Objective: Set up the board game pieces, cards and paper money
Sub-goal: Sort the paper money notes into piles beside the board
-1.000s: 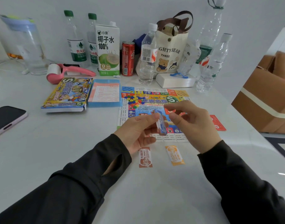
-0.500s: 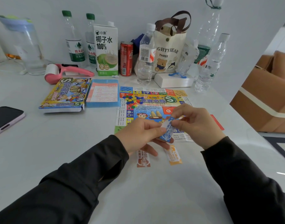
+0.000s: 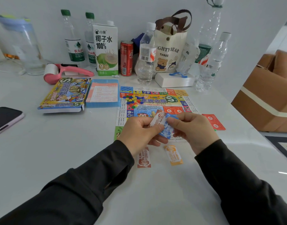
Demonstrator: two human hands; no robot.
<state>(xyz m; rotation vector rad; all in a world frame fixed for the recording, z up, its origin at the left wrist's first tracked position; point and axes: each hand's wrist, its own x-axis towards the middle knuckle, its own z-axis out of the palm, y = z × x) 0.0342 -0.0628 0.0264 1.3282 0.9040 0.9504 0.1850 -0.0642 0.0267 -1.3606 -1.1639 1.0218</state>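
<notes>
Head view. White table (image 3: 42, 151) carries everything. The game board (image 3: 155, 101) lies flat and unfolded at centre. The game box (image 3: 64, 95) lies to its left, with a blue tray (image 3: 103, 95) holding a printed sheet between the two. Both hands are raised just above the board's near edge. The left hand (image 3: 139, 133) pinches a red-and-white note (image 3: 157, 120) between thumb and fingers. The right hand (image 3: 193, 129) pinches a blue note (image 3: 168, 130); the two notes overlap. A red card (image 3: 214, 121) lies on the table just right of the board. A brown note (image 3: 144, 157) and an orange note (image 3: 173, 155) lie side by side on the table, nearer than the hands. Coloured pieces (image 3: 131, 99) sit in a heap on the board's far left part.
</notes>
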